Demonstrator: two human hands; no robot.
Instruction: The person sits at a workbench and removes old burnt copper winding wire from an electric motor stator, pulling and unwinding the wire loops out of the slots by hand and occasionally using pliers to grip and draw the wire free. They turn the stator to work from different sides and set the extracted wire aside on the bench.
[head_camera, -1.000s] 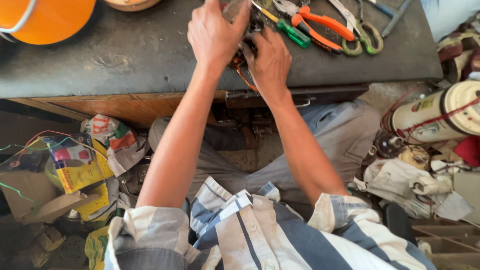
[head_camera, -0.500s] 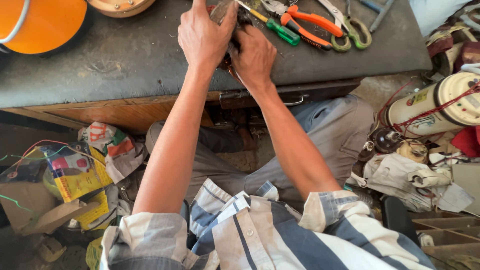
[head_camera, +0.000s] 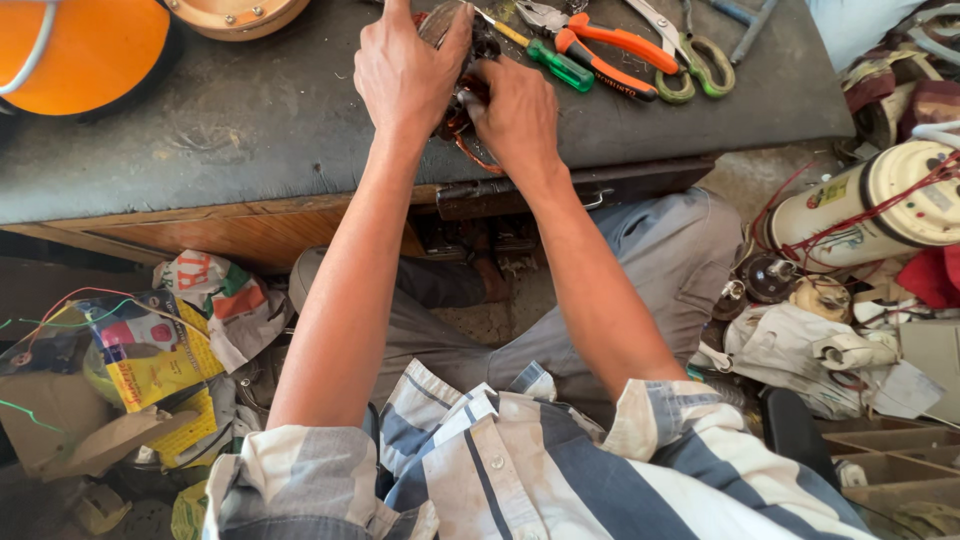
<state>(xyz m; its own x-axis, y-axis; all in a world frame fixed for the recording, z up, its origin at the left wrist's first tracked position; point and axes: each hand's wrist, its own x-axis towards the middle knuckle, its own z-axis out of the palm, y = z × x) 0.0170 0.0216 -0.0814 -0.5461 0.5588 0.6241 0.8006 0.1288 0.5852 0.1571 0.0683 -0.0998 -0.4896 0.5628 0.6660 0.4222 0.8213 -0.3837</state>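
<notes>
My left hand (head_camera: 405, 70) grips a dark round motor part with copper-coloured winding (head_camera: 458, 105) on the dark worktop (head_camera: 250, 130). My right hand (head_camera: 518, 112) presses against the same part from the right, fingers curled onto it. Most of the part is hidden between the two hands; reddish wire loops show below them.
A green-handled screwdriver (head_camera: 555, 62), orange-handled pliers (head_camera: 610, 45) and green-handled scissors (head_camera: 695, 70) lie right of my hands. An orange round object (head_camera: 75, 50) sits at the far left. A white cylinder with red wires (head_camera: 870, 210) and rags lie on the floor right; paper packets (head_camera: 150, 350) left.
The view has shifted slightly, so hands and worktop sit a little lower in frame. Both hands stay on the motor part, with small shifts of the fingers.
</notes>
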